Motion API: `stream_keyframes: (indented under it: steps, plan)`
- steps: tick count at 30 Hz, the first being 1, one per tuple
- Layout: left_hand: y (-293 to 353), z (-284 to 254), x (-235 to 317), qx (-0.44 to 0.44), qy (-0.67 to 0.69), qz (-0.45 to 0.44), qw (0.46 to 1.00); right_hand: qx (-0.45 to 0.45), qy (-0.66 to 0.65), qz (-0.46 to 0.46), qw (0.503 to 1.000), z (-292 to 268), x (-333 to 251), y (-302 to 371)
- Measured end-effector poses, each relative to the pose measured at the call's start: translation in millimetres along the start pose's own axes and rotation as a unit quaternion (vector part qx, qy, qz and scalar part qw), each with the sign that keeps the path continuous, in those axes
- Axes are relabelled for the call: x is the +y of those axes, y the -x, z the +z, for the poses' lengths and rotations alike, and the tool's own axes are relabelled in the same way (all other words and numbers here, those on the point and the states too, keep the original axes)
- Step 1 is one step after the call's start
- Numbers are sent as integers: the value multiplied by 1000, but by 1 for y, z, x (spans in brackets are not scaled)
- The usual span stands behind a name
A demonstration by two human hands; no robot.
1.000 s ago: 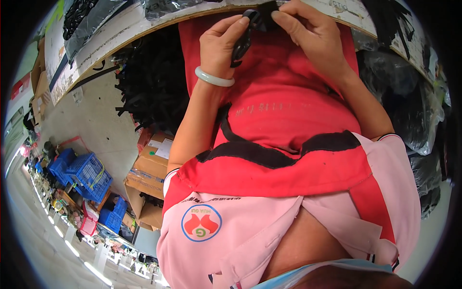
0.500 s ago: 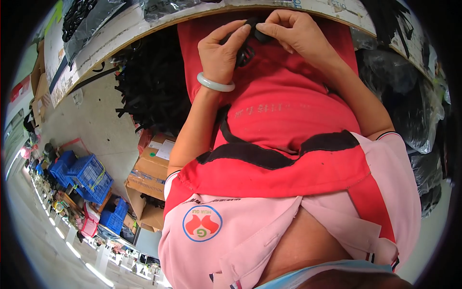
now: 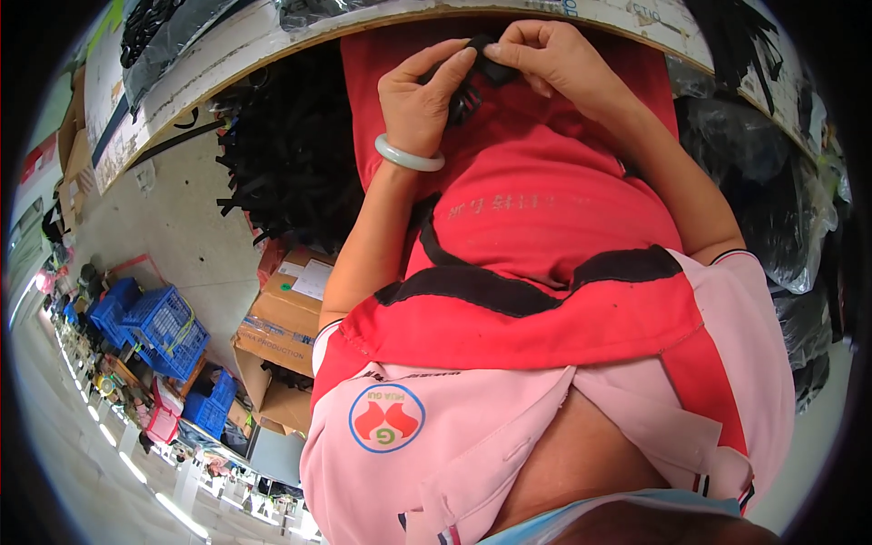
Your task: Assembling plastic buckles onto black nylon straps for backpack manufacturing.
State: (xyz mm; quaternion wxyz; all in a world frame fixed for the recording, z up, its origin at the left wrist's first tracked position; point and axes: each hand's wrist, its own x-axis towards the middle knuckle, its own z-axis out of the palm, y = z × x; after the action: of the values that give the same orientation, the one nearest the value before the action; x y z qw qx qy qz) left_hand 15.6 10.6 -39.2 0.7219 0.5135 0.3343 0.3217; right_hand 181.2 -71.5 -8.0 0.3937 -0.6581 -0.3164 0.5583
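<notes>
Just below the table edge, both my hands are closed on a black webbing strap [image 3: 495,72]. My left hand [image 3: 416,102], with a pale bangle at the wrist, pinches one part between thumb and forefinger. A black plastic piece [image 3: 465,105] that looks like a buckle hangs beside its palm, partly hidden and blurred. My right hand [image 3: 556,65] grips the strap close by with thumb and bent forefinger. Between the two thumbs the strap bends over, above my red apron [image 3: 536,173].
The worn table edge [image 3: 300,50] curves across the top, with bagged black straps [image 3: 150,32] on it. A heap of black straps [image 3: 286,154] lies to the left, above cardboard boxes [image 3: 282,313] and blue crates [image 3: 168,331]. Plastic-wrapped black bundles [image 3: 745,173] are at right.
The hands keep their pinch on the strap and have barely shifted. The buckle-like piece by the left palm has turned slightly and looks more blurred.
</notes>
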Motion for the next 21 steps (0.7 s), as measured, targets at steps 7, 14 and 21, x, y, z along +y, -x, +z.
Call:
stream_keyframes:
  steps: [7,14,21]
  plan:
    - [1,-6,1,-40,-13,5,999,-91,-205,36,974,-5,14,-9]
    - [23,-33,40,-26,-40,-93,995,-12,-183,-8,983,1,-9,-29]
    - [93,-188,76,261,-224,8,939,-51,-4,-56,997,-3,8,-25]
